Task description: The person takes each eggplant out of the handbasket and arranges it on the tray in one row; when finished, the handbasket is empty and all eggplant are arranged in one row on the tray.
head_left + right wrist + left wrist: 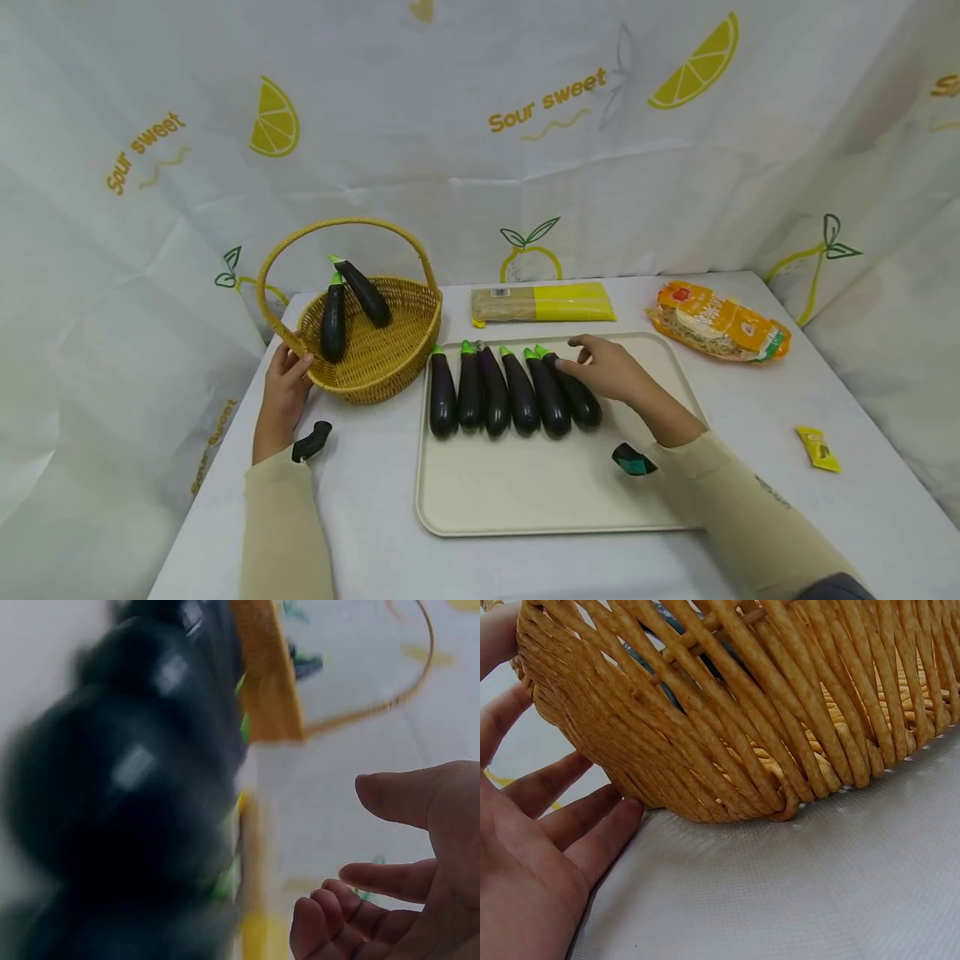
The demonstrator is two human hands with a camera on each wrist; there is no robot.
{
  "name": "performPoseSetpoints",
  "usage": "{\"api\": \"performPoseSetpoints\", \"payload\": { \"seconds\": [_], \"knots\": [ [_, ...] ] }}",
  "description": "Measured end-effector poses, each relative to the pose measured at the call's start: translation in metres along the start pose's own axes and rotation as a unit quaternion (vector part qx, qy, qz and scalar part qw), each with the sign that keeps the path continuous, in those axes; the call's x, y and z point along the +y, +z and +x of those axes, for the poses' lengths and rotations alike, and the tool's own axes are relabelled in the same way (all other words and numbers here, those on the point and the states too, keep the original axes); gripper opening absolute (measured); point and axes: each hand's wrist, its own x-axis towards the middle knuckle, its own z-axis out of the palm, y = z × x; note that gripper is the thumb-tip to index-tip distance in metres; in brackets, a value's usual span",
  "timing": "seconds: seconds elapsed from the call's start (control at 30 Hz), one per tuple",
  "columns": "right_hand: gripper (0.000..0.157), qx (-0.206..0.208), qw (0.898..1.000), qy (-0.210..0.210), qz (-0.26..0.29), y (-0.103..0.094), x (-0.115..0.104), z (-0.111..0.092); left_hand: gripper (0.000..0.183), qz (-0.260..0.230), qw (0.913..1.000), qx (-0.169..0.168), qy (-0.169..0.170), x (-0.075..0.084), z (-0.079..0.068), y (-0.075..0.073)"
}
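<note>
My left hand (287, 383) touches the left side of a yellow wicker basket (397, 367) with a tall handle. In the left wrist view its spread, mostly straight fingers (544, 784) rest against the woven wall, some near the bottom. Two eggplants (333, 323) lie inside. Several dark eggplants (495, 396) with green stem ends line the top of a beige tray (517, 492). Above the rightmost eggplant (577, 396) hovers my right hand (611, 371), thumb and index finger apart. The right wrist view shows this hand (405, 877) holding nothing, beside blurred eggplants (127, 772).
Behind the tray lies a yellow-and-clear pack of noodles (543, 302). An orange food bag (718, 321) sits at the back right, with a small yellow packet (818, 449) nearer on the right. A printed white curtain (450, 125) hangs behind the white table (375, 517).
</note>
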Motion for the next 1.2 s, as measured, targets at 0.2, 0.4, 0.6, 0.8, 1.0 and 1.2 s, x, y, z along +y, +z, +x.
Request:
{"api": "performPoseSetpoints", "payload": {
  "seconds": [0.2, 0.4, 0.6, 0.8, 1.0, 1.2],
  "knots": [
    [0.054, -0.013, 0.992, -0.128, -0.012, 0.015, -0.095, 0.058, 0.051, 0.002, 0.9999, 0.003, -0.01, 0.0, -0.001, 0.001],
    [0.049, -0.052, 0.98, -0.189, 0.016, 0.067, -0.173, 0.131, 0.052, 0.001, 0.9999, -0.005, -0.011, -0.003, -0.001, -0.002],
    [0.057, -0.072, 0.988, -0.137, 0.012, 0.11, -0.21, 0.185, 0.049, 0.005, 1.0, -0.002, -0.004, -0.004, 0.0, -0.005],
    [0.061, -0.049, 0.994, -0.095, 0.03, 0.13, -0.224, 0.21, 0.048, 0.009, 1.0, 0.001, -0.002, -0.003, 0.001, 0.0],
    [0.066, -0.071, 0.993, -0.084, 0.041, 0.137, -0.231, 0.213, 0.051, 0.018, 0.9998, 0.001, -0.004, -0.002, 0.0, 0.003],
    [0.061, -0.095, 0.989, -0.091, 0.066, 0.143, -0.231, 0.215, 0.052, 0.014, 0.9999, 0.001, -0.006, -0.002, 0.001, -0.001]
  ]
}}
